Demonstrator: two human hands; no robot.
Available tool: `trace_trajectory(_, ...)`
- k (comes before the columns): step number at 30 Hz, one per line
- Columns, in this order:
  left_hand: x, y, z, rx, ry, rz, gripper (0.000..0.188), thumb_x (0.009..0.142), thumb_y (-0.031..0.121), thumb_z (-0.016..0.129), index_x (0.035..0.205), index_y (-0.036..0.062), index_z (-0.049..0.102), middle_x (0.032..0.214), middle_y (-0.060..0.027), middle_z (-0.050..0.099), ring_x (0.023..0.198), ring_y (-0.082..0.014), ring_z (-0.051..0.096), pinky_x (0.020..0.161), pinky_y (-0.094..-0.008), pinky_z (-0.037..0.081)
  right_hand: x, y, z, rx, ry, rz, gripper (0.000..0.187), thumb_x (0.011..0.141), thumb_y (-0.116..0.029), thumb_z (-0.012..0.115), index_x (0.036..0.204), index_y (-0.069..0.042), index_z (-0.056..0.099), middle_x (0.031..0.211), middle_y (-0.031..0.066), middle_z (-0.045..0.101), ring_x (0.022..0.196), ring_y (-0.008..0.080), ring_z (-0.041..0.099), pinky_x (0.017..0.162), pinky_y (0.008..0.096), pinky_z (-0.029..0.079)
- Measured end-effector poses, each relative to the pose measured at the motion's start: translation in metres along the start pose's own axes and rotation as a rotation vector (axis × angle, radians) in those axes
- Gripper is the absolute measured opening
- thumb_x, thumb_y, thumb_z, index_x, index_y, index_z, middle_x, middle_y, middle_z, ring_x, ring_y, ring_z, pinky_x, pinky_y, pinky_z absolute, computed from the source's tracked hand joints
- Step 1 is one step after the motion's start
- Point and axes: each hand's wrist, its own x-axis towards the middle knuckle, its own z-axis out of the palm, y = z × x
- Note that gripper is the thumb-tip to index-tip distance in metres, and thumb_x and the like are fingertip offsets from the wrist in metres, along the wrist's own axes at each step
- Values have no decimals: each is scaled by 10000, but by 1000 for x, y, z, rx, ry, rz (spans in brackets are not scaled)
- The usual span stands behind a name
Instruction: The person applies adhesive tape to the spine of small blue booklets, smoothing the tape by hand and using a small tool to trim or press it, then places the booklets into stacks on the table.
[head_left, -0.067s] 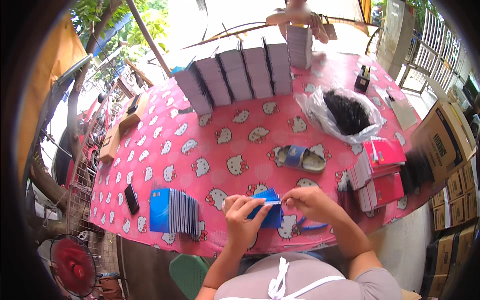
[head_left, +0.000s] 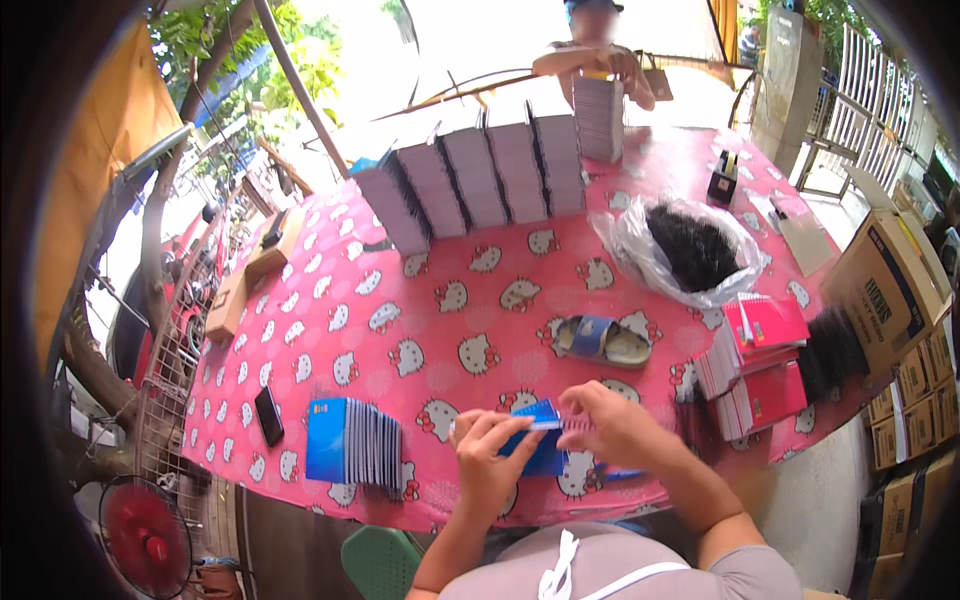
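My left hand (head_left: 490, 443) grips a small blue notebook (head_left: 541, 461) near the table's front edge, its thumb and fingers pressed on the pages. At the notebook's right edge, my right hand (head_left: 607, 424) is closed in a pinch on what looks like a thin spiral binding coil (head_left: 574, 426); the fingers partly hide it. Beneath the right wrist lies a blue-handled tool (head_left: 617, 472), mostly covered. To the left stands a row of blue notebooks (head_left: 352, 443).
Beyond the hands lies a blue-grey slipper (head_left: 603, 340). Tall paper stacks (head_left: 470, 180) line the back, where a person (head_left: 596, 60) leans on another stack. Rightward are a plastic bag (head_left: 690, 250) of black material, red notebooks (head_left: 762, 365) and a carton (head_left: 885, 275). A phone (head_left: 268, 416) lies left.
The view has tilted up slightly, so the scene sits lower and more of the person opposite shows. My right hand has turned a little at the notebook's edge; the left keeps its grip.
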Motion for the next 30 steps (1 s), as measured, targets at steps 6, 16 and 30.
trace_trajectory(6,-7,4,-3,48,40,-20,273,596,72,826,853,113,747,795,-28,669,828,-213,551,782,-336,431,4,-11,12,-213,183,-239,146,813,-175,685,904,-98,600,836,62,567,737,265,622,570,376,504)
trace_trajectory(16,-6,3,1,42,39,-8,294,597,56,817,879,111,753,787,-25,670,811,-196,543,748,-330,429,9,-22,16,-251,207,-170,181,811,-219,686,851,-67,595,818,72,576,797,247,620,609,368,506)
trace_trajectory(30,-10,0,2,16,38,-3,259,623,82,820,872,106,753,799,-29,675,791,-197,546,736,-321,432,9,-17,30,-257,216,-233,164,799,-149,656,753,-24,562,761,115,550,717,293,594,634,385,499)
